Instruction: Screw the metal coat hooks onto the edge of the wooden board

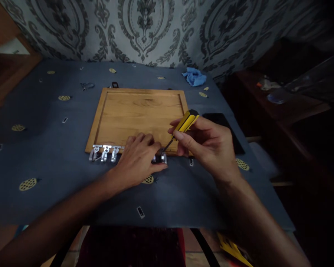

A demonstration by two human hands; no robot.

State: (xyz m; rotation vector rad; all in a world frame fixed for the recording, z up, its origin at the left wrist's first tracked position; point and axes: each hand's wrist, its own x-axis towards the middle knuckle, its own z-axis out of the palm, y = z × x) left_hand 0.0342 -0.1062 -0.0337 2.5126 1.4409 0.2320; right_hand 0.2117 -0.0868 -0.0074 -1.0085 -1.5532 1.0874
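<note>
A wooden board [139,118] with a raised frame lies flat on the table. Along its near edge runs a silver metal hook rail [106,148] with several hooks jutting over the edge. My left hand [140,155] presses across the rail, fingers curled over its top and thumb beside the right-end hook; it hides the middle of the rail. A yellow and black screwdriver [186,122] is gripped in my right hand [213,144], tilted, its tip down at the rail's right end by my left fingertips. Any screw under the tip is too small to make out.
The table has a dark blue cloth [50,155] with pineapple prints. A crumpled blue cloth [195,76] lies at the back right, and a dark flat object [222,129] sits beyond my right hand. Small wire-like item [87,86] lies left of the board. A patterned curtain hangs behind.
</note>
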